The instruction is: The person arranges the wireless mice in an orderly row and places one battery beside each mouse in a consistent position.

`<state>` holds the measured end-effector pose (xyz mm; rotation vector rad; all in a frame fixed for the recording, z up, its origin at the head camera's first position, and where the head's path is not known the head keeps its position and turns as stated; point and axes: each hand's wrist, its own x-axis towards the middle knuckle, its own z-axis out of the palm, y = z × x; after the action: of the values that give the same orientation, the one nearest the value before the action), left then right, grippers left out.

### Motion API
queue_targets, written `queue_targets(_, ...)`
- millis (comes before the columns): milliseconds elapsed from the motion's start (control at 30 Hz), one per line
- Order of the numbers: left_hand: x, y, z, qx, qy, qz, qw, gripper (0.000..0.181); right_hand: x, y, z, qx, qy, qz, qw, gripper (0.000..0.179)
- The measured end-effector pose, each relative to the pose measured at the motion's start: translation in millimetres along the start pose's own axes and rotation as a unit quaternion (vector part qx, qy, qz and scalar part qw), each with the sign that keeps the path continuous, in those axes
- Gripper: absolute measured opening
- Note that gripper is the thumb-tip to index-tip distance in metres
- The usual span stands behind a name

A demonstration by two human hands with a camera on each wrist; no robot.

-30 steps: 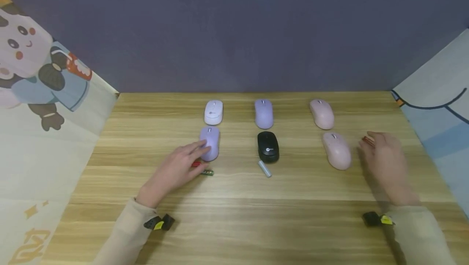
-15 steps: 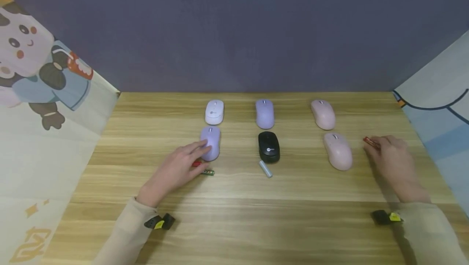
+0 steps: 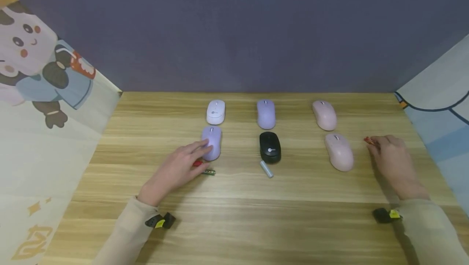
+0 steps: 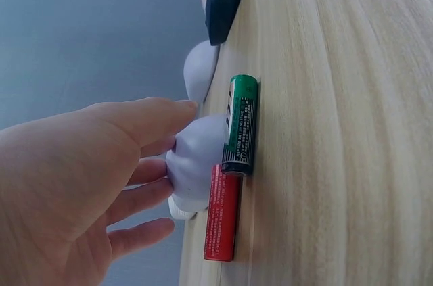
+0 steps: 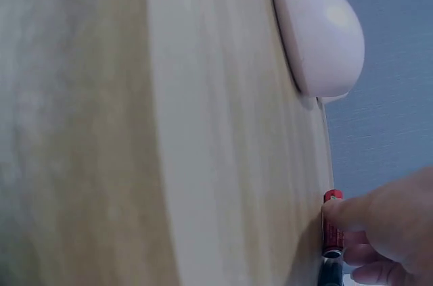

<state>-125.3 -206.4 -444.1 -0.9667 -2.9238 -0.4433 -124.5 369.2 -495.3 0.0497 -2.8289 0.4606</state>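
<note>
In the head view, my left hand (image 3: pixel 176 169) has its fingers on the left side of a lavender computer mouse (image 3: pixel 216 136). Its thumb lies over two AA batteries on the table, a green and black battery (image 4: pixel 240 120) and a red battery (image 4: pixel 222 218), which stay below the hand in the left wrist view. At the right, my right hand (image 3: pixel 395 161) pinches another red battery (image 5: pixel 331 235), low over the tabletop, with the thumb across it. A dark cylinder end (image 5: pixel 330 272) shows just past that battery; the fingers hide part of it.
A white mouse (image 3: pixel 215 112) and a second lavender mouse (image 3: pixel 266 114) stand at the back. A black mouse (image 3: pixel 270 147) has a pale blue battery (image 3: pixel 266 169) in front. Two pink mice, the nearer pink mouse (image 3: pixel 339 153) beside my right hand, stand right. A dark panel (image 3: pixel 256 33) closes the back.
My right hand has shifted a little to the right, and the red battery at its fingertips has turned slightly. The left hand stays on the lavender mouse.
</note>
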Motion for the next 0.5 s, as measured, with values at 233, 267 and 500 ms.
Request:
queue_targets(233,0.2,0.2,-1.1,0.0,-0.005,0.0,1.0,0.052,3.1,0.7,2.2,-0.003,0.014,-0.024,0.9996,0.015)
queue_targets(267,0.1,0.2,-1.0,-0.001,-0.005,0.0,1.0,0.052,3.7,0.8,2.6,-0.004,0.016,-0.026,0.9995,0.015)
queue_targets(500,-0.8,0.4,0.0,0.001,-0.006,-0.004,1.0,0.052,9.2,-3.5,1.4,-0.023,0.034,-0.046,0.9981,0.017)
